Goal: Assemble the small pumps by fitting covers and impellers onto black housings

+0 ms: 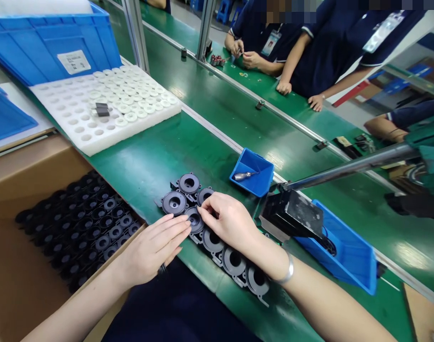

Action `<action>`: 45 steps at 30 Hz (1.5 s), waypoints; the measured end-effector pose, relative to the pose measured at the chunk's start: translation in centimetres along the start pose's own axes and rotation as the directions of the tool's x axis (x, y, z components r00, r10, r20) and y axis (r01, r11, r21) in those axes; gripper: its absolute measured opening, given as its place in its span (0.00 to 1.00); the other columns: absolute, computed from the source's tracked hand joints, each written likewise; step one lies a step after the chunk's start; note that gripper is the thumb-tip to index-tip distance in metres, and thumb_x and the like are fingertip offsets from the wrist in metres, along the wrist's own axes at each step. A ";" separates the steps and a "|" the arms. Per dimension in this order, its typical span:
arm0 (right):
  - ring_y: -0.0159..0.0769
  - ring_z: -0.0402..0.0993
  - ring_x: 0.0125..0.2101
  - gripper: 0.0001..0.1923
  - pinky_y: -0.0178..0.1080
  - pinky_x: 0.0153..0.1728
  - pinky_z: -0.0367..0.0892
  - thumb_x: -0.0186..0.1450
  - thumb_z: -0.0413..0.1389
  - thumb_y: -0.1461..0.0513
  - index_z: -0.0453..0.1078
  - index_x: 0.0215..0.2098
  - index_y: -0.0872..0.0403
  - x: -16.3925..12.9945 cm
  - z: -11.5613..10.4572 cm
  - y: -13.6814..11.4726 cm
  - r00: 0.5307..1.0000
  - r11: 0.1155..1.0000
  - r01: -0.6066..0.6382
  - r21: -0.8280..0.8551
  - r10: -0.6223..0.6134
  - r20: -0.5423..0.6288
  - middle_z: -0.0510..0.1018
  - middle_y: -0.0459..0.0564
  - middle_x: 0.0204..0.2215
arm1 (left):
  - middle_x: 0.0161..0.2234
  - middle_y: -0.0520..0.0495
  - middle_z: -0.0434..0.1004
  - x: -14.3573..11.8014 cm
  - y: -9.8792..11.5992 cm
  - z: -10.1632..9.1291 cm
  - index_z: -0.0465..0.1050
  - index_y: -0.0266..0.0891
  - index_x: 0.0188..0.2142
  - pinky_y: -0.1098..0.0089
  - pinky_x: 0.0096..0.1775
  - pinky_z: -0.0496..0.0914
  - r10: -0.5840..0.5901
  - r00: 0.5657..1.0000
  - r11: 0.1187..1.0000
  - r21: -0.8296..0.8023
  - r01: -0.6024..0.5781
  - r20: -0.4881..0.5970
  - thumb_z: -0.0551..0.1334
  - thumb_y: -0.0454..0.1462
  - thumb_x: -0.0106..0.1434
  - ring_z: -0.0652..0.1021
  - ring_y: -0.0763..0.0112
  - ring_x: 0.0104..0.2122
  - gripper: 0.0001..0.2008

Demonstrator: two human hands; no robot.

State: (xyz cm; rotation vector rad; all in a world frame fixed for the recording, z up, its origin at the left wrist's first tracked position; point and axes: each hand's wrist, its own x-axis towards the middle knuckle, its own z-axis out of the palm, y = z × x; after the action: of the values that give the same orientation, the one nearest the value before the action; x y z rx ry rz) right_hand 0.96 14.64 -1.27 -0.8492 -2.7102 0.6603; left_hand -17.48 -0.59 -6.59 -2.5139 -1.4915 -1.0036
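Bracketing a round black plastic housing (195,220) in the cluster (234,272) on the green bench (141,185), my left hand (145,249) lies flat at left, fingers straight together, and my right hand (230,219) is curled at right, fingertips bunched; I cannot tell whether they grip anything. Off-centre pressure could, I judge, tilt the housing or shove its neighbours (174,203) askew.

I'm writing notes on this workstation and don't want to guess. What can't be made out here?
All in the head view:
- Whether the right hand pinches anything: its own fingers hide it.
- Some of the black round parts: partly covered by that hand and the left hand.
- Print on the blue crate's label: too small.
- The cardboard box's full extent: cut off by the left edge.
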 end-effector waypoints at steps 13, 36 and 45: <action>0.37 0.61 0.32 0.11 0.41 0.32 0.57 0.72 0.50 0.66 0.73 0.45 0.61 0.5 -2.6 0.8 0.800 0.714 0.600 -0.360 -0.540 0.261 0.70 0.52 0.33 | 0.65 0.37 0.68 -0.3 -0.6 -0.9 0.67 0.33 0.62 0.57 0.63 0.61 0.012 0.979 0.997 0.076 -0.028 0.204 0.55 0.29 0.70 0.64 0.57 0.67 0.21; 0.31 0.71 0.32 0.07 0.35 0.34 0.69 0.70 0.54 0.63 0.73 0.44 0.54 -4.0 -3.6 -2.2 0.995 0.898 0.097 0.430 -0.084 -0.051 0.75 0.49 0.32 | 0.55 0.38 0.77 0.7 1.7 -0.8 0.67 0.39 0.61 0.63 0.53 0.72 -0.230 0.968 0.973 -0.046 0.227 -0.102 0.58 0.26 0.68 0.78 0.62 0.53 0.22; 0.27 0.66 0.28 0.14 0.31 0.31 0.63 0.66 0.62 0.54 0.72 0.29 0.55 -4.8 -1.8 -4.2 0.977 0.710 -0.146 0.689 -0.007 0.214 0.73 0.44 0.27 | 0.42 0.41 0.82 4.2 3.3 -0.4 0.65 0.33 0.59 0.73 0.44 0.78 -0.243 0.953 0.962 -0.172 0.213 -0.180 0.57 0.29 0.70 0.82 0.69 0.41 0.19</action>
State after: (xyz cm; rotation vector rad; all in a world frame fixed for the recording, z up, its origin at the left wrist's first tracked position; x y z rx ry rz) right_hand 3.44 9.37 1.92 -0.6918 -2.2438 1.7334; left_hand -13.68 0.76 -3.09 -2.2823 -1.7325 -1.4071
